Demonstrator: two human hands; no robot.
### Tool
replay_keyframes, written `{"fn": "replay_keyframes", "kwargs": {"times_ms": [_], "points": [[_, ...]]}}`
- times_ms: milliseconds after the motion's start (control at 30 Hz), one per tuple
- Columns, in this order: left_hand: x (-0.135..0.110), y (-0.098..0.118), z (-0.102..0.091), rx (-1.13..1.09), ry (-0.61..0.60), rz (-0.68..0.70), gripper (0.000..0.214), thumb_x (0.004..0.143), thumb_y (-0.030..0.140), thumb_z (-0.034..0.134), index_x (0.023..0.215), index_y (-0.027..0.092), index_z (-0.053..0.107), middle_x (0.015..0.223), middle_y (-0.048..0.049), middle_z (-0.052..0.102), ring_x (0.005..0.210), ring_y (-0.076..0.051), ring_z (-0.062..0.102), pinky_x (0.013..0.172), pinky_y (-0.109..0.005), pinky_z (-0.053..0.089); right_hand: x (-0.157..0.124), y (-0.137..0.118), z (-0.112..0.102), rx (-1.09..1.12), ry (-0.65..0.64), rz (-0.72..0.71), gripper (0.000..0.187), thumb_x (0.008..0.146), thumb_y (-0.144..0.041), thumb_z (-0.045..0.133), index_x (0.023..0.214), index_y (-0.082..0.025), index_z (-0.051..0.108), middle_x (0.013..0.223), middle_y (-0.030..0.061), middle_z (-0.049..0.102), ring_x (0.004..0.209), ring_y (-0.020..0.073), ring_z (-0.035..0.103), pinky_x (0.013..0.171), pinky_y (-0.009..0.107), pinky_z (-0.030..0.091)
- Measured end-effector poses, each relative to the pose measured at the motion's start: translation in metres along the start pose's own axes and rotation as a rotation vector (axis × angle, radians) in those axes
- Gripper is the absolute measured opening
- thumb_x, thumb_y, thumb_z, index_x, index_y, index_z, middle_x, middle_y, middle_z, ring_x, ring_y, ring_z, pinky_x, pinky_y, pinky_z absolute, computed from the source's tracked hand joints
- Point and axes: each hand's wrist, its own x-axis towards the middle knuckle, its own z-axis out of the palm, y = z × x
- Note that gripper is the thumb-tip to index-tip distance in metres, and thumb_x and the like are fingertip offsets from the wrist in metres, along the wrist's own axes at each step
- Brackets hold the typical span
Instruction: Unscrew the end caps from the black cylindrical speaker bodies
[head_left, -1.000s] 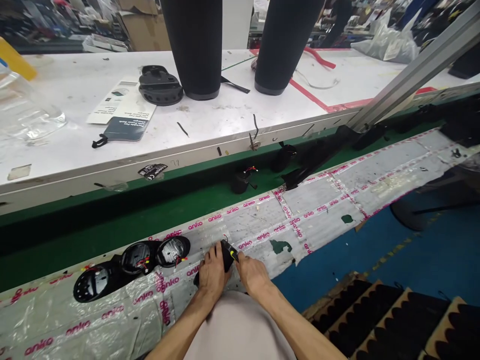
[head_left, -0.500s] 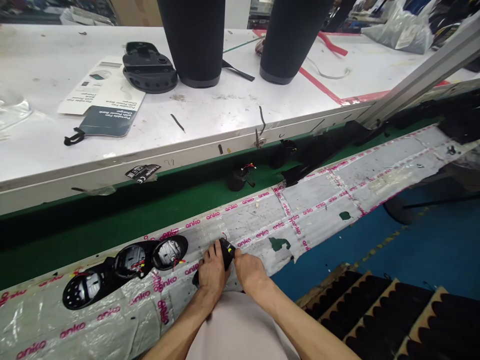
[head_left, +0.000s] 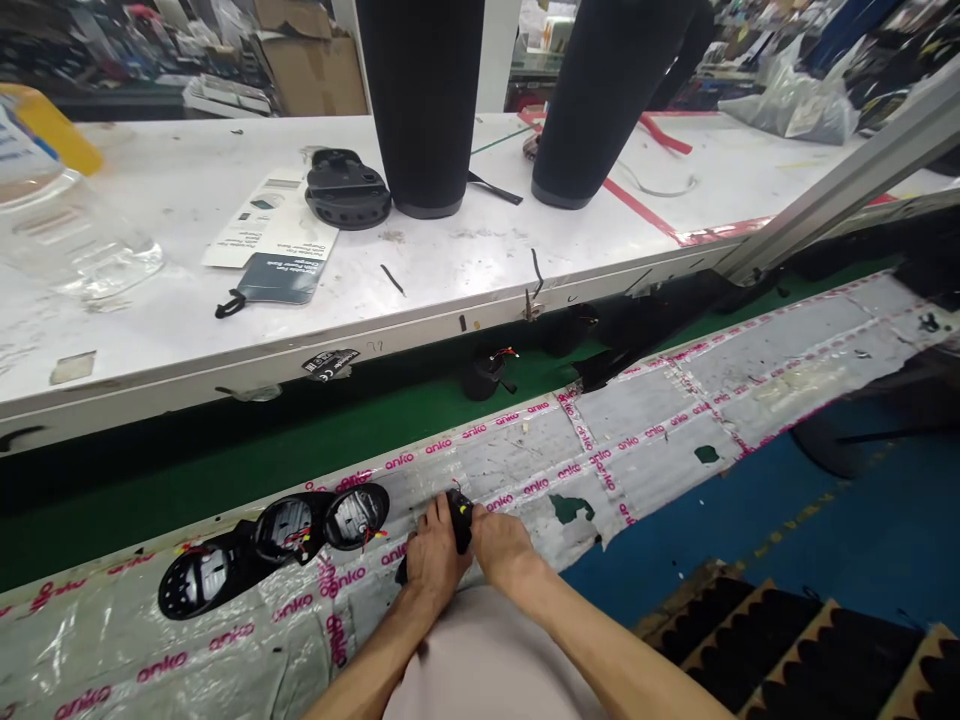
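Both my hands meet on a small black part (head_left: 458, 520) with red and yellow wires at the near edge of the taped bench ledge (head_left: 637, 430). My left hand (head_left: 436, 558) wraps its fingers round the part's left side. My right hand (head_left: 504, 548) pinches its right side. To the left of my hands lie three round black shells (head_left: 274, 538) with wires inside, overlapping in a row. Most of the held part is hidden under my fingers.
A green conveyor belt (head_left: 225, 450) runs past with small black motor parts (head_left: 484, 375) on it. Beyond stands a white table (head_left: 187, 300) with two tall black cylinders (head_left: 424, 100), a black base, a leaflet and a clear bottle (head_left: 52, 220). Black foam trays (head_left: 810, 650) sit at lower right.
My hands have stayed on the black part with only slight finger shifts. The view tilted up again, which brings the bottle back into sight.
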Motion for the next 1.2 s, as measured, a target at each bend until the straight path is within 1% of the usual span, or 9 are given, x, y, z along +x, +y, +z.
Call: {"fn": "replay_keyframes", "kwargs": {"times_ms": [167, 333, 400, 500, 567, 733, 900, 1067, 1200], "points": [[-0.003, 0.000, 0.001, 0.017, 0.038, 0.017, 0.076, 0.082, 0.034, 0.065, 0.148, 0.009, 0.037, 0.130, -0.0191, 0.059, 0.110, -0.033, 0.063, 0.083, -0.041, 0.056, -0.015, 0.016, 0.014, 0.038, 0.055, 0.015, 0.030, 0.103, -0.025, 0.040, 0.119, -0.012, 0.062, 0.100, 0.0187, 0.076, 0.094, 0.0278, 0.075, 0.076, 0.034, 0.055], [-0.006, 0.002, 0.000, 0.058, 0.042, 0.070, 0.079, 0.078, 0.032, 0.071, 0.147, 0.010, 0.038, 0.127, -0.0177, 0.060, 0.110, -0.034, 0.062, 0.085, -0.046, 0.055, -0.027, 0.022, 0.037, 0.081, 0.108, 0.048, 0.031, 0.105, -0.027, 0.035, 0.119, -0.013, 0.060, 0.098, 0.0148, 0.076, 0.087, 0.0290, 0.075, 0.069, 0.035, 0.053], [-0.005, 0.001, -0.002, 0.047, 0.026, 0.059, 0.080, 0.077, 0.030, 0.072, 0.147, 0.010, 0.039, 0.127, -0.0177, 0.060, 0.110, -0.034, 0.063, 0.085, -0.045, 0.055, -0.028, 0.025, 0.045, 0.101, 0.131, 0.045, 0.032, 0.106, -0.028, 0.034, 0.123, -0.015, 0.058, 0.102, 0.0125, 0.076, 0.089, 0.0278, 0.075, 0.071, 0.034, 0.052], [-0.002, -0.002, -0.004, 0.012, -0.001, 0.044, 0.086, 0.071, 0.027, 0.074, 0.147, 0.009, 0.037, 0.128, -0.0176, 0.060, 0.110, -0.033, 0.064, 0.084, -0.040, 0.055, -0.029, 0.031, 0.053, 0.162, 0.201, 0.045, 0.033, 0.107, -0.030, 0.031, 0.129, -0.018, 0.053, 0.108, 0.0099, 0.075, 0.093, 0.0257, 0.074, 0.074, 0.032, 0.051], [-0.001, -0.003, -0.003, 0.017, -0.002, 0.061, 0.088, 0.069, 0.023, 0.074, 0.148, 0.010, 0.036, 0.131, -0.0177, 0.059, 0.112, -0.032, 0.064, 0.084, -0.038, 0.054, -0.029, 0.034, 0.055, 0.191, 0.219, 0.053, 0.033, 0.107, -0.030, 0.031, 0.128, -0.018, 0.054, 0.107, 0.0096, 0.075, 0.092, 0.0255, 0.074, 0.072, 0.032, 0.050], [-0.002, -0.001, -0.003, 0.046, 0.015, 0.079, 0.084, 0.072, 0.025, 0.072, 0.147, 0.009, 0.037, 0.129, -0.0182, 0.060, 0.111, -0.033, 0.064, 0.082, -0.040, 0.055, -0.030, 0.035, 0.053, 0.178, 0.169, 0.037, 0.025, 0.106, -0.028, 0.038, 0.116, -0.019, 0.059, 0.099, 0.0084, 0.076, 0.086, 0.0248, 0.075, 0.066, 0.030, 0.048], [-0.002, 0.001, -0.008, 0.043, 0.011, 0.077, 0.086, 0.069, 0.021, 0.073, 0.146, 0.010, 0.038, 0.125, -0.0156, 0.061, 0.110, -0.033, 0.064, 0.082, -0.041, 0.055, -0.030, 0.035, 0.054, 0.133, 0.155, 0.035, 0.025, 0.106, -0.028, 0.038, 0.116, -0.019, 0.058, 0.099, 0.0096, 0.076, 0.086, 0.0245, 0.075, 0.066, 0.029, 0.049], [-0.003, 0.002, -0.010, 0.039, 0.005, 0.065, 0.084, 0.072, 0.026, 0.072, 0.146, 0.010, 0.037, 0.125, -0.0160, 0.061, 0.110, -0.032, 0.064, 0.082, -0.040, 0.055, -0.032, 0.031, 0.051, 0.084, 0.147, 0.045, 0.026, 0.106, -0.026, 0.035, 0.117, -0.018, 0.057, 0.096, 0.0099, 0.075, 0.085, 0.0250, 0.075, 0.067, 0.030, 0.052], [-0.003, 0.003, -0.011, 0.043, -0.006, 0.070, 0.085, 0.071, 0.024, 0.072, 0.147, 0.010, 0.037, 0.126, -0.0163, 0.060, 0.111, -0.033, 0.063, 0.083, -0.040, 0.055, -0.035, 0.024, 0.044, 0.041, 0.120, 0.069, 0.030, 0.106, -0.023, 0.031, 0.119, -0.015, 0.056, 0.095, 0.0135, 0.074, 0.086, 0.0247, 0.075, 0.070, 0.030, 0.054]]}}
